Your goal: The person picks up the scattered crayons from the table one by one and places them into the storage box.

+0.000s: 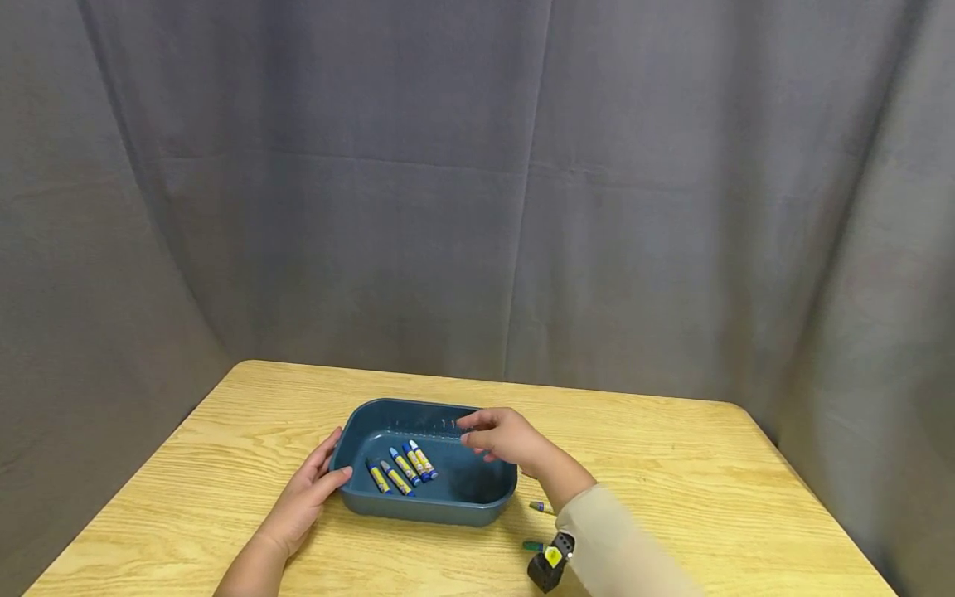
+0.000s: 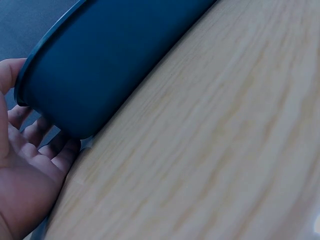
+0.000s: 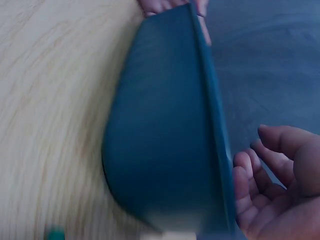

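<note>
Has the blue tub (image 1: 418, 512) standing on the wooden table (image 1: 671, 464), with five crayons (image 1: 404, 467) lying in its left half. Grips the tub's left end with the left hand (image 1: 304, 496), with thumb at the rim and fingers along the outer wall. Holds the right hand (image 1: 503, 437) above the tub's right side, grasping nothing, with fingers loosely bent. Has a greyish crayon (image 1: 540, 507) and a green crayon (image 1: 533, 546) beside the right sleeve (image 1: 622, 543), a grey curtain (image 1: 418, 207) behind.

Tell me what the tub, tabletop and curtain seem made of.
Blue tub: probably molded plastic with a low sheen, judging by its rounded corners and smooth walls. Tabletop: wood or wood-look laminate; grain shows, but not which. Gray curtain: likely matte fabric, given its soft folds and creases.
</note>
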A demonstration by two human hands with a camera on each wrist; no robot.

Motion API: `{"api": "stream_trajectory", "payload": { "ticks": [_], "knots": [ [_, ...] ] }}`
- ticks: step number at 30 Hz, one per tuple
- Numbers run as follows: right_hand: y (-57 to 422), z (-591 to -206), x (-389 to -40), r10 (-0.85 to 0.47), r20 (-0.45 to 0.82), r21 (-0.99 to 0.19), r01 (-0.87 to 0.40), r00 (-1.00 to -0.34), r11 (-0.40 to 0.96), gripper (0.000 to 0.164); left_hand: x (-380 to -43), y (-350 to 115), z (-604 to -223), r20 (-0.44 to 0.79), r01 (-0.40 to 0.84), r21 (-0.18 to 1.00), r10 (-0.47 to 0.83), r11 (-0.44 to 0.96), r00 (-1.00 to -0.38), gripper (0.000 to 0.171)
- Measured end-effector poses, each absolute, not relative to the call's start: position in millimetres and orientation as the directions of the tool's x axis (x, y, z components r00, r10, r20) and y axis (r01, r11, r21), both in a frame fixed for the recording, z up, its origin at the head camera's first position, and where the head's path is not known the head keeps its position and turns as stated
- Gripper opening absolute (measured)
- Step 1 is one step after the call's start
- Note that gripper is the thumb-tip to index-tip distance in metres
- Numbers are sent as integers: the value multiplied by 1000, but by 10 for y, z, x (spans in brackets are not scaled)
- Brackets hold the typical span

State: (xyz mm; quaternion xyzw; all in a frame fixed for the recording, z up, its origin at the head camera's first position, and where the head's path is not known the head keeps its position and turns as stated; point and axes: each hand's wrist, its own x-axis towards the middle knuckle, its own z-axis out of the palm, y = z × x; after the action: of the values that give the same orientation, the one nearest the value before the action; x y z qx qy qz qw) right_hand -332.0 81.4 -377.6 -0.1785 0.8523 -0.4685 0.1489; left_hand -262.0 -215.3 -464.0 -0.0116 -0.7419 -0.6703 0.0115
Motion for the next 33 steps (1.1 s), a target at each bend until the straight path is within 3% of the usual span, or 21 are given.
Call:
{"api": "stream_trajectory", "payload": {
  "ticks": [8, 16, 33],
  "knots": [
    [1338, -3755, -3312, -381, -29, -876, -160, -924, 454, 38, -2618, -2166, -4637, 38, 38, 994, 3, 102, -999, 70],
    [1700, -3922, -3282, -327, -30, -853, -146, -945, 501, 39, -2619, -2170, -4649, 26, 27, 995, 13, 91, -1000, 71],
    [1967, -4282, -3253, -233, -39, -833, -97, -972, 545, 33, -2627, -2157, -4649, 22, 24, 994, 15, 103, -1000, 71]
  ]
}}
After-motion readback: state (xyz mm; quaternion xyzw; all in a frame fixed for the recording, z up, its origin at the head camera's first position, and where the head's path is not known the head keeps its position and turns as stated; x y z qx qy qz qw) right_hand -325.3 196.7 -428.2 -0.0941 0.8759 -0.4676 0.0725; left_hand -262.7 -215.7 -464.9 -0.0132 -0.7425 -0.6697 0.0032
